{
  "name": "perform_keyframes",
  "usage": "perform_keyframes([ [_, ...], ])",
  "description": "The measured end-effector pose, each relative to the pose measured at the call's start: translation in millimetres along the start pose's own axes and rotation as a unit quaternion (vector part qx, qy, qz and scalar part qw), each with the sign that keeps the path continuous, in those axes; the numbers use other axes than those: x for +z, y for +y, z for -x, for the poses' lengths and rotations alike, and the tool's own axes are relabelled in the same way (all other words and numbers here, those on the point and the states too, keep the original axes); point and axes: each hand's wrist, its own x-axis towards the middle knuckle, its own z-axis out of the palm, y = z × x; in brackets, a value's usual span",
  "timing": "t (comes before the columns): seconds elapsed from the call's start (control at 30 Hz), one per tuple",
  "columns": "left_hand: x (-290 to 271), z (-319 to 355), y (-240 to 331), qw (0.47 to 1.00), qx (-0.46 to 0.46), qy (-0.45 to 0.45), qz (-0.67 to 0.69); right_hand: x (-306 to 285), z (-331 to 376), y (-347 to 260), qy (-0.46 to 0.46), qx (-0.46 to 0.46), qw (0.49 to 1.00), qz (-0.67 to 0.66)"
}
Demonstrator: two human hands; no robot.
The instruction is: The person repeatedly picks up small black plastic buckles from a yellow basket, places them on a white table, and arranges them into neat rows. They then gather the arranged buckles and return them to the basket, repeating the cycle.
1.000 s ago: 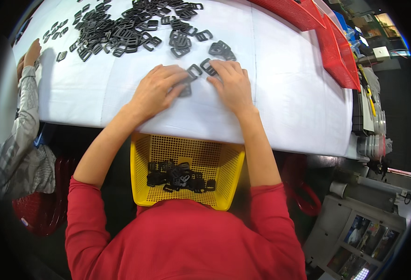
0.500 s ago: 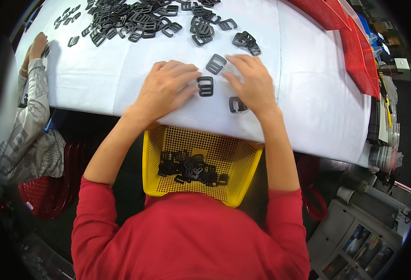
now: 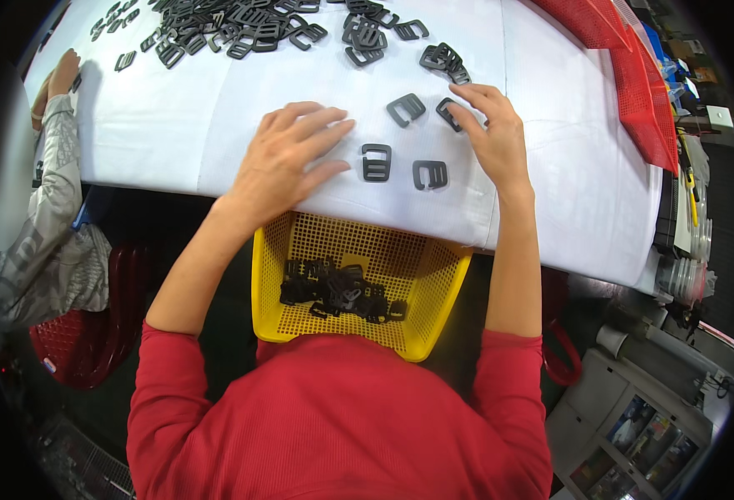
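Three dark plastic strap buckles lie on the white tabletop between my hands: an upper buckle [image 3: 406, 109], a lower left buckle [image 3: 376, 162] and a lower right buckle [image 3: 431, 174]. My left hand [image 3: 293, 154] is open beside them, its fingers spread and nothing in it. At upper right my right hand [image 3: 492, 137] has thumb and forefinger at the edge of another black buckle [image 3: 448, 115]; its other fingers are partly hidden. Below the table edge, a yellow perforated basket [image 3: 446, 308] holds several black buckle pieces [image 3: 342, 292].
A large heap of black buckles [image 3: 233, 25] covers the far left, with a smaller cluster [image 3: 443, 60] beyond my right hand. Red perforated trays [image 3: 642, 108] line the right edge. At far left, another person's hand [image 3: 64, 73] rests on the white table [image 3: 158, 142].
My right hand has moved right and slightly up, leaving the lower right buckle in full view. A further buckle now shows at its fingertips. The upper and lower left buckles have shifted slightly.
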Motion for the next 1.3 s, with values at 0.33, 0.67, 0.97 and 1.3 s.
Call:
perform_keyframes([
  [0.33,8.4,-10.3,-5.4,0.970,-0.143,0.039,0.192,18.5,31.3,17.8,0.053,-0.046,0.997,0.019],
  [0.67,19.8,-15.7,-26.1,0.879,-0.258,0.178,0.358,63.1,14.1,-43.4,-0.125,-0.164,0.970,0.132],
  [0.97,10.0,-62.9,-57.6,0.971,-0.070,0.081,0.215,53.4,58.8,-72.1,-0.235,-0.287,0.922,-0.110],
  [1.3,97.0,-166.7,-5.0,0.999,-0.015,-0.035,0.020,1.7,73.4,-80.1,-0.205,-0.138,0.952,-0.182],
])
